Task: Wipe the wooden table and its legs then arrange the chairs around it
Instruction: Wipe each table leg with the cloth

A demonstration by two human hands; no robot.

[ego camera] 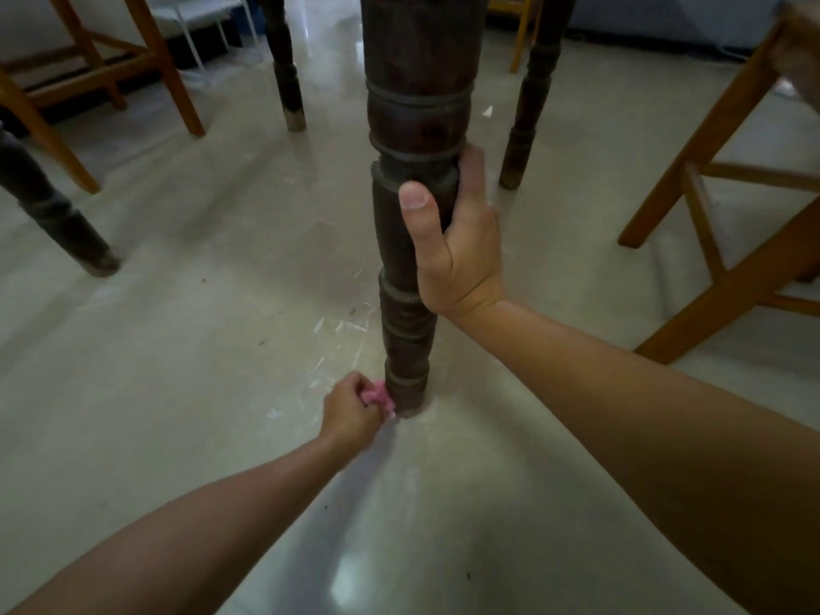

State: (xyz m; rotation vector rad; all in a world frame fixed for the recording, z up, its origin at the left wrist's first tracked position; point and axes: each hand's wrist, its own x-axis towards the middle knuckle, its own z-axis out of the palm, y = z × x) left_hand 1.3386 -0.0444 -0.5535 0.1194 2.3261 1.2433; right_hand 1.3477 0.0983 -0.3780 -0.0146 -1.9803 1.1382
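Left hand (350,410) low, pinching pink cloth (376,395); right hand (459,246) higher, curled round table leg (417,104)

dark turned-wood table leg (412,126), glossy floor (177,348), fuzzy pink cloth (376,396)

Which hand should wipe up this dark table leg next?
Left: the left hand holds the pink cloth against the foot of the dark turned wooden leg; the right hand grips the leg bare.

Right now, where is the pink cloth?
The pink cloth is low, just left of centre in the head view, bunched in the left hand against the foot of the nearest dark table leg, which the right hand grips higher up.
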